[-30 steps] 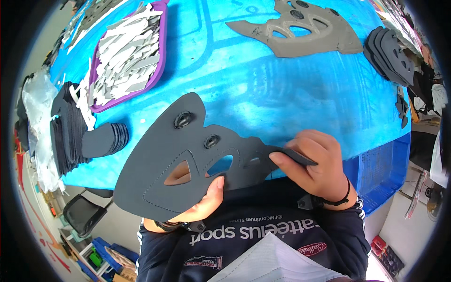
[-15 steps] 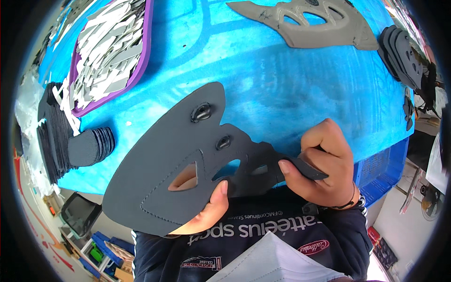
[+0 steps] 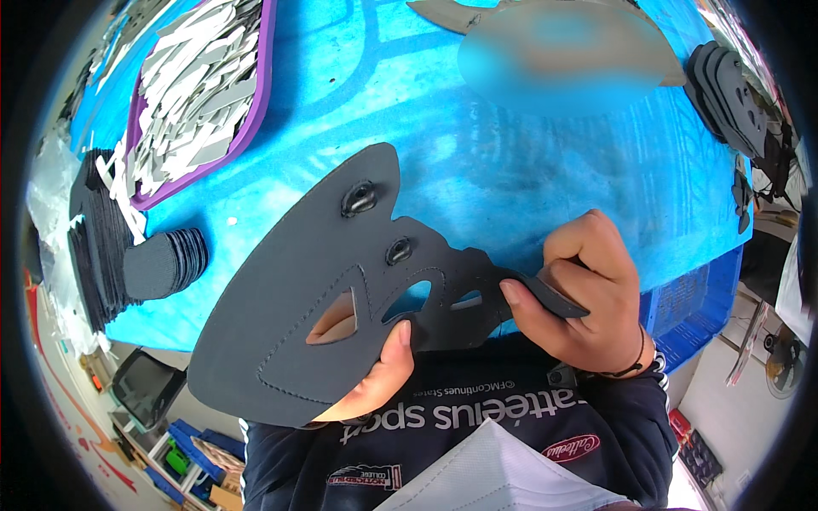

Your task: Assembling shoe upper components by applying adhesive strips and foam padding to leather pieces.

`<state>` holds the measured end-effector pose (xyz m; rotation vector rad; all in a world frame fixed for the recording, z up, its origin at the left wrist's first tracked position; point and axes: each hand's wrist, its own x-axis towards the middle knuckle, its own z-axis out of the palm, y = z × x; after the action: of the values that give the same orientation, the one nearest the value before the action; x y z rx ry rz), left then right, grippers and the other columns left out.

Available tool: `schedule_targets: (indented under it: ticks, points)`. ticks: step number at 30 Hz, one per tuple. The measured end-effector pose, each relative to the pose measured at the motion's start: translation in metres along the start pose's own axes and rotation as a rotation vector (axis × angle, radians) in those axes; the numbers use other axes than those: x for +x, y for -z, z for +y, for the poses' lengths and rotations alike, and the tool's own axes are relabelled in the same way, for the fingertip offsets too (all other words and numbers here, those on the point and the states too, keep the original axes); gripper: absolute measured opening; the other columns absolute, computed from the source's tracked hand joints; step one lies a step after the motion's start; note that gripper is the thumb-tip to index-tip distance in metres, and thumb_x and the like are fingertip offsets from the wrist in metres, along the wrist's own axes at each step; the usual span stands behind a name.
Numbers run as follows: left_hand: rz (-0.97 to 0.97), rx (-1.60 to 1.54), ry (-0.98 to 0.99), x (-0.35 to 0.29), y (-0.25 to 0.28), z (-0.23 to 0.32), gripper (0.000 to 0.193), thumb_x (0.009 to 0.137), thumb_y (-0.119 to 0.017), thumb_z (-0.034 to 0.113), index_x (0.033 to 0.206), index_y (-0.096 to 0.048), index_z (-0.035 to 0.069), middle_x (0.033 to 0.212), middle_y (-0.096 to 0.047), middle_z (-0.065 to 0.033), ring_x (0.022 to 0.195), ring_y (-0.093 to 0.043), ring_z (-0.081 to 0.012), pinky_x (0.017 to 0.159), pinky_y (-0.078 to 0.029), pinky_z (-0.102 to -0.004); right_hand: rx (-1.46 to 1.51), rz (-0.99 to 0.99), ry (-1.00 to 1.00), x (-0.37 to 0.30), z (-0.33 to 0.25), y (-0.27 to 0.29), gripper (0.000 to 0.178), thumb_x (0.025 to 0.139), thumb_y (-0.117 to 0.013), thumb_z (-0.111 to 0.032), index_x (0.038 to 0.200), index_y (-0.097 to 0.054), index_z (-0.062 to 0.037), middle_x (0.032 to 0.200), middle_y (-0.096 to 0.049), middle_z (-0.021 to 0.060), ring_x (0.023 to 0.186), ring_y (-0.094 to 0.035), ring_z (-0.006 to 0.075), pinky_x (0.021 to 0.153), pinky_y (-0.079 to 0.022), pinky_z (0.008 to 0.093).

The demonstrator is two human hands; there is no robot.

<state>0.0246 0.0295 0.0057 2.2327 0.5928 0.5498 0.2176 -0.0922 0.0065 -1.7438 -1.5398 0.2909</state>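
Note:
A dark grey flat shoe upper piece (image 3: 264, 289) with cut-out windows, a stitched outline and two raised black loops spans both hands above the near table edge. My left hand (image 3: 379, 375) grips its lower edge, thumb on the face and fingers behind, with skin showing through one window. On the other side, my right hand (image 3: 588, 298) pinches the narrow end between thumb and curled fingers, and that end bends toward the palm. Parts of both hands' fingers are hidden.
A purple-rimmed tray (image 3: 266, 85) of white and grey strips lies on the blue table (image 3: 341, 128). Stacks of dark rounded pieces (image 3: 162, 264) stand at left. A brownish-grey piece (image 3: 656, 43), partly blurred, lies far right near stacked dark parts (image 3: 724, 94). Below right is a blue crate (image 3: 694, 298).
The piece has tilted slightly and its narrow end has flexed, so the cut-outs near my right hand show wider. Both hands keep their hold, nearly in place.

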Motion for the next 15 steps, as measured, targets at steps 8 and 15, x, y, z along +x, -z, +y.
schedule_targets:
  ticks: [8, 15]
  points:
    - [0.032, -0.017, -0.030, -0.003, -0.003, -0.002, 0.015, 0.063, -0.068, 0.006, 0.069, -0.057, -0.001, 0.079, -0.059, -0.0144, 0.069, -0.057, -0.0219, 0.059, -0.041, -0.0248, -0.019, 0.009, 0.008, -0.001, 0.000, 0.000, 0.023, 0.057, -0.073, -0.003, 0.057, -0.050, -0.0040, 0.073, -0.047, 0.0062, 0.057, -0.042, 0.0213, 0.050, -0.033, 0.0305]
    - [0.097, 0.009, 0.082, 0.003, -0.008, 0.006, 0.012, 0.059, -0.070, 0.007, 0.070, -0.065, 0.006, 0.065, -0.061, -0.0017, 0.058, -0.058, -0.0146, 0.061, -0.044, -0.0268, -0.093, 0.015, 0.050, -0.002, 0.001, -0.004, 0.023, 0.055, -0.073, -0.003, 0.059, -0.051, -0.0037, 0.074, -0.046, 0.0063, 0.058, -0.042, 0.0215, 0.050, -0.034, 0.0303]
